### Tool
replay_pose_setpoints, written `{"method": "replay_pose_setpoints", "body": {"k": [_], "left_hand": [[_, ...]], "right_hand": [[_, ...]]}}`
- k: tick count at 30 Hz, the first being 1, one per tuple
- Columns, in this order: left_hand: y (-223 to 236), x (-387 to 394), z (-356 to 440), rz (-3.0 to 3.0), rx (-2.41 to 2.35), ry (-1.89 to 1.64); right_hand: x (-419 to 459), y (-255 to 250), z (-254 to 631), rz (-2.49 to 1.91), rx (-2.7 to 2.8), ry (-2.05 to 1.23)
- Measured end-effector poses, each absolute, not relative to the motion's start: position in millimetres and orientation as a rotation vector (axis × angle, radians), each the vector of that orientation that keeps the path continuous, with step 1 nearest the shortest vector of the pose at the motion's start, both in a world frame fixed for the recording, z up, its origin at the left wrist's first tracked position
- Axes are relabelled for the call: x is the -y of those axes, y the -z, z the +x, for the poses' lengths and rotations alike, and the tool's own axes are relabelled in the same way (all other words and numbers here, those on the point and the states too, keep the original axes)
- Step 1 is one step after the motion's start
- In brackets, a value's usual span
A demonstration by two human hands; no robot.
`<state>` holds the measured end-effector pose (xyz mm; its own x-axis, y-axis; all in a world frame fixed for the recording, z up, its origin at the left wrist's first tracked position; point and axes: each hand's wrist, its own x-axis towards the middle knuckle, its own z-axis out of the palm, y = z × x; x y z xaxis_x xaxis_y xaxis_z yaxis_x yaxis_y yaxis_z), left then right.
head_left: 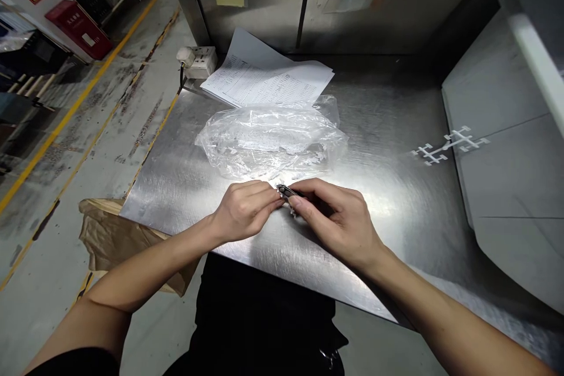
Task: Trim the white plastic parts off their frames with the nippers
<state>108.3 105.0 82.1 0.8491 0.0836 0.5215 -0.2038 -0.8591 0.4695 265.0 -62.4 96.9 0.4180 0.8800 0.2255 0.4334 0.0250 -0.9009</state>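
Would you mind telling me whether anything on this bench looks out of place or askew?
Slightly. The stack of papers lies skewed, one corner hanging over the metal table's back-left edge near the power strip. A white plastic sprue lies alone at the right, apart from the plastic bag.

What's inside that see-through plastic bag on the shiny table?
The plastic bag holds a heap of small white pieces, blurred by the crinkled film. Their exact shape and number can't be made out. Behind it lie printed papers.
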Motion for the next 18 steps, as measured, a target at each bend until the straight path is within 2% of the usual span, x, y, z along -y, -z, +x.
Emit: {"method": "replay_pose_setpoints", "body": {"k": [12, 18], "left_hand": [[-80.2, -102.7, 109.0, 2.588, 0.04, -0.709], [-84.3, -103.0, 108.9, 2.548, 0.03, -0.76]], "right_hand": [[53.2, -96.0, 263.6, -1.594, 0.837, -0.783], [51.5, -101.2, 269.4, -1.546, 0.796, -0.809]]}}
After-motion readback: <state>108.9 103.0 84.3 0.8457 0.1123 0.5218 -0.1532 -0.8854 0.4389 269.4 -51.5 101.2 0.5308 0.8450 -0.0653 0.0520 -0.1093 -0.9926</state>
